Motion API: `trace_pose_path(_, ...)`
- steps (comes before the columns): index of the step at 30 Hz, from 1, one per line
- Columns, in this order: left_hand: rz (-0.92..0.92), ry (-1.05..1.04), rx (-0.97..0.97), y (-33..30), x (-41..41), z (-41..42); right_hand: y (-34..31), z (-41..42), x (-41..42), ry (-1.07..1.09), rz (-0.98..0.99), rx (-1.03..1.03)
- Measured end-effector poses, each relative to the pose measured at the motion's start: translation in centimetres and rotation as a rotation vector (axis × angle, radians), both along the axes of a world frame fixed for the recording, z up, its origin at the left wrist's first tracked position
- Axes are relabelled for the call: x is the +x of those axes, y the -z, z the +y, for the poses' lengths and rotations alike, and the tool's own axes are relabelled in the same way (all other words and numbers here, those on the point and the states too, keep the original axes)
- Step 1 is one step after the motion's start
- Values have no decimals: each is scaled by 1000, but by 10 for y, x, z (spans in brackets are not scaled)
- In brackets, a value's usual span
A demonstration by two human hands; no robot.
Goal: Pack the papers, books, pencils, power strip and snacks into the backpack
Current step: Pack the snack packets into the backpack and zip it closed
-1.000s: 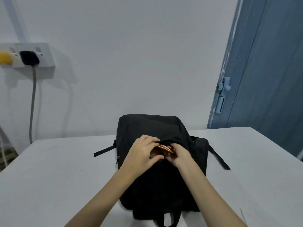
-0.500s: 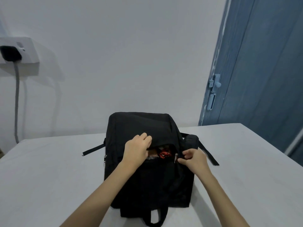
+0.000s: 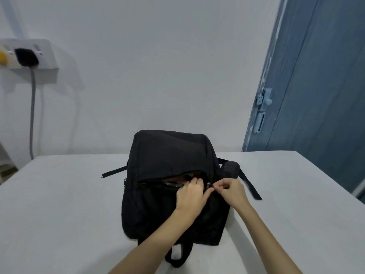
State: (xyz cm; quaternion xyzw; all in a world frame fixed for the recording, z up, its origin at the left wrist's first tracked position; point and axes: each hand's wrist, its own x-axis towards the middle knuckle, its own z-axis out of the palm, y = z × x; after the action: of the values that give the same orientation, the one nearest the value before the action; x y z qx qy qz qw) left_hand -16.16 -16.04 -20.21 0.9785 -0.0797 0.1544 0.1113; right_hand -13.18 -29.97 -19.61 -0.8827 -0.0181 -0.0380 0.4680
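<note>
A black backpack [image 3: 169, 155] lies on the white table [image 3: 59, 204], its front pocket unzipped. A red snack wrapper [image 3: 181, 177] shows inside the opening. My left hand [image 3: 190, 195] grips the pocket's lower edge near its right end. My right hand [image 3: 230, 189] pinches the metal zipper pull [image 3: 209, 184] at the right end of the opening. Papers, books, pencils and power strip are out of sight.
A wall socket [image 3: 29, 54] with a black plug and grey cable sits at the upper left. A blue door [image 3: 316, 86] stands at the right, behind the table's far right corner. Backpack straps [image 3: 250, 184] trail onto the table on both sides.
My left hand slid right along the pocket from its middle to beside the zipper pull. The right hand stays pinching the pull. The snack wrapper sits deeper in the pocket.
</note>
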Motion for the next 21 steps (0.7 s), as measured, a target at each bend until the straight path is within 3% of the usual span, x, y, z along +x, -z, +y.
trace_pose_path(5,15,-97,-72,-14,-4,-15,-1,-10,2,-101,-152,-6)
trace_pose_path(8,12,-93,-267,-20,2,-14,2,-9,4,-254,-233,-92)
trace_pose_path(11,79,-107,-405,-36,0,-7,10,-2,6,-219,-415,-219)
trace_pose_path(15,149,-183,-367,-52,-6,15,12,-1,10,-163,-615,-334)
trace_pose_path(21,198,-355,-299,-78,-39,94,21,-13,15,-167,-564,-311)
